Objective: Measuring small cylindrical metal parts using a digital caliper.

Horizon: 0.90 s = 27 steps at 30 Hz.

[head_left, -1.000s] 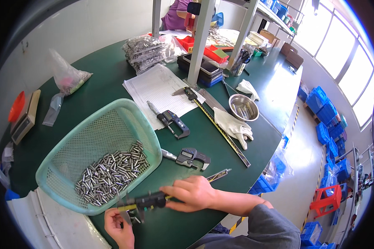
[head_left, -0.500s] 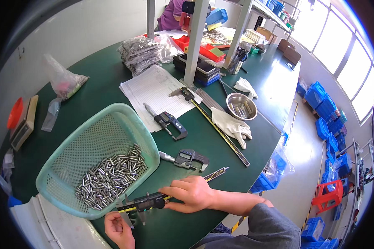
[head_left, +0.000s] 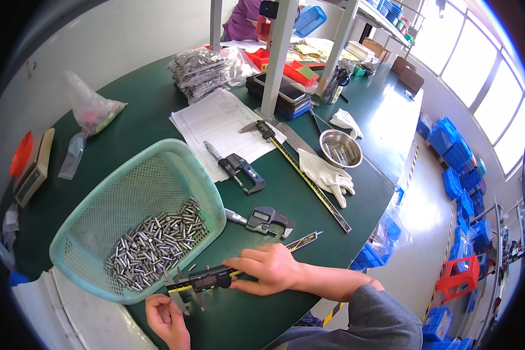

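My right hand [head_left: 266, 268] is closed around the beam of a digital caliper [head_left: 203, 282], its thumb and fingers near the display. At the caliper's jaw end is my left hand [head_left: 168, 319], fingers curled and pinched together; whatever they hold, if anything, is hidden. Just beyond the caliper, a small metal pin [head_left: 192, 268] lies on the green table. A pale green mesh basket [head_left: 119, 175] with many short metal pins [head_left: 151, 248] stands at the left, its near rim close to the caliper jaws.
Two digital micrometers [head_left: 237, 169] [head_left: 267, 221], a second caliper [head_left: 300, 175], paper sheets [head_left: 207, 125] and white gloves [head_left: 324, 175] lie beyond my hands. A steel bowl [head_left: 340, 149] holds metal parts. Bagged parts [head_left: 198, 70], a scale [head_left: 34, 167] and a shelf post [head_left: 278, 64] stand farther off.
The caliper and both hands have stayed nearly in place, with the jaw end slightly shifted. The small pin on the table beside the basket now shows plainly. The view has tilted slightly.
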Available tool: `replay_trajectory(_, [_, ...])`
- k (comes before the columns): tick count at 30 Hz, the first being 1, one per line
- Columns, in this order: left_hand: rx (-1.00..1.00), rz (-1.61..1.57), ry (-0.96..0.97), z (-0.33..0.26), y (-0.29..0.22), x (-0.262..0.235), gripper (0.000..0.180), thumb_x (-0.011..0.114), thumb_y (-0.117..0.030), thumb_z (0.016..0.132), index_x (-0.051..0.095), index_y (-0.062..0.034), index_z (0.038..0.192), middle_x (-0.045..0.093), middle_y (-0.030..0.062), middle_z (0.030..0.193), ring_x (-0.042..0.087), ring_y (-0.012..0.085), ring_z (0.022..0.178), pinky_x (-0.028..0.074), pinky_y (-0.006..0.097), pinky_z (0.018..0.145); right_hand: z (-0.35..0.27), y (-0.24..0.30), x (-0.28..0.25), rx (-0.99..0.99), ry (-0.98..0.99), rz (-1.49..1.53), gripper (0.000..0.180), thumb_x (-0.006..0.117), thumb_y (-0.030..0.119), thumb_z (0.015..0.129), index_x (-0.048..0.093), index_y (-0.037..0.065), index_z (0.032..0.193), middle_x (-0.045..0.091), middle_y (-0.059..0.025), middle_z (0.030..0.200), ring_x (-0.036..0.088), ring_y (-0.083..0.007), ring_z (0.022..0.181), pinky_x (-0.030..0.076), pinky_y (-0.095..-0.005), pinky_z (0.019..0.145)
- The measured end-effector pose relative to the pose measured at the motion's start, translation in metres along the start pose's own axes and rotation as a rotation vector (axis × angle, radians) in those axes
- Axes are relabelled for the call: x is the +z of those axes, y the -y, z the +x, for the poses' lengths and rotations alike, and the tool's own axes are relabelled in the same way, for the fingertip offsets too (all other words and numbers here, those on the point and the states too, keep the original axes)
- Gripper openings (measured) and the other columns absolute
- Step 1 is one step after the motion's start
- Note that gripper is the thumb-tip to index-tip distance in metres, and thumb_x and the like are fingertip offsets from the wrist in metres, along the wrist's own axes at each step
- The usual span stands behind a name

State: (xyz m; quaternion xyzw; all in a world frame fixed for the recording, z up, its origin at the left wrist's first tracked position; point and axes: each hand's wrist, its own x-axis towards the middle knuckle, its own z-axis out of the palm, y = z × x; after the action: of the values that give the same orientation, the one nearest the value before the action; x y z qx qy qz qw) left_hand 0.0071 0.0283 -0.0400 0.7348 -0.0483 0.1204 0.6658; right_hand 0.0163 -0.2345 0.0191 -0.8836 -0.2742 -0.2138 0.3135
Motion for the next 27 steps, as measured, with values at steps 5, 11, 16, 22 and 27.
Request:
replay_trajectory(5, [-0.055, -0.062, 0.018, -0.003, -0.009, 0.005, 0.018, 0.059, -0.009, 0.083, 0.046, -0.0026, 0.093, 0.045, 0.0030, 0.090, 0.044, 0.0079, 0.077, 0.038, 0.019, 0.066, -0.004, 0.002, -0.002, 0.006, 0.009, -0.003, 0.037, 0.069, 0.029, 0.073, 0.058, 0.006, 0.099, 0.050, -0.0044, 0.067, 0.055, -0.0229, 0.053, 0.042, -0.0350, 0.042])
replay_trajectory(11, [-0.143, -0.115, 0.015, -0.006, -0.012, 0.003, 0.016, 0.058, -0.004, 0.082, 0.049, -0.0015, 0.095, 0.050, 0.0034, 0.088, 0.049, 0.0081, 0.072, 0.041, 0.019, 0.062, 0.000, 0.002, 0.005, 0.048, -0.065, -0.010, 0.038, 0.073, 0.025, 0.069, 0.062, 0.005, 0.100, 0.048, -0.0043, 0.063, 0.051, -0.0208, 0.046, 0.039, -0.0321, 0.041])
replay_trajectory(16, [-0.256, -0.401, 0.095, -0.002, -0.030, 0.020, 0.015, 0.059, 0.004, 0.081, 0.055, 0.0016, 0.095, 0.054, 0.0067, 0.095, 0.056, 0.0106, 0.081, 0.045, 0.021, 0.070, -0.001, -0.001, -0.003, 0.192, -0.025, -0.059, 0.035, 0.074, 0.019, 0.069, 0.061, 0.005, 0.098, 0.056, -0.0066, 0.068, 0.057, -0.0213, 0.053, 0.045, -0.0323, 0.047])
replay_trajectory(22, [-0.126, -0.421, 0.141, 0.001, -0.029, 0.020, 0.018, 0.058, 0.008, 0.082, 0.056, 0.0043, 0.099, 0.053, 0.0073, 0.096, 0.057, 0.0113, 0.084, 0.047, 0.023, 0.075, 0.005, 0.001, -0.001, 0.204, -0.023, 0.063, 0.037, 0.075, 0.010, 0.068, 0.060, 0.000, 0.101, 0.061, -0.0094, 0.073, 0.059, -0.0190, 0.057, 0.048, -0.0254, 0.053])
replay_trajectory(27, [-0.146, -0.417, 0.166, -0.005, -0.030, 0.019, 0.018, 0.059, 0.006, 0.082, 0.057, 0.0040, 0.100, 0.054, 0.0075, 0.097, 0.058, 0.0117, 0.083, 0.048, 0.024, 0.074, 0.000, 0.003, 0.001, 0.228, 0.003, 0.048, 0.038, 0.075, 0.010, 0.067, 0.060, 0.000, 0.101, 0.059, -0.0087, 0.071, 0.058, -0.0176, 0.055, 0.046, -0.0259, 0.050])
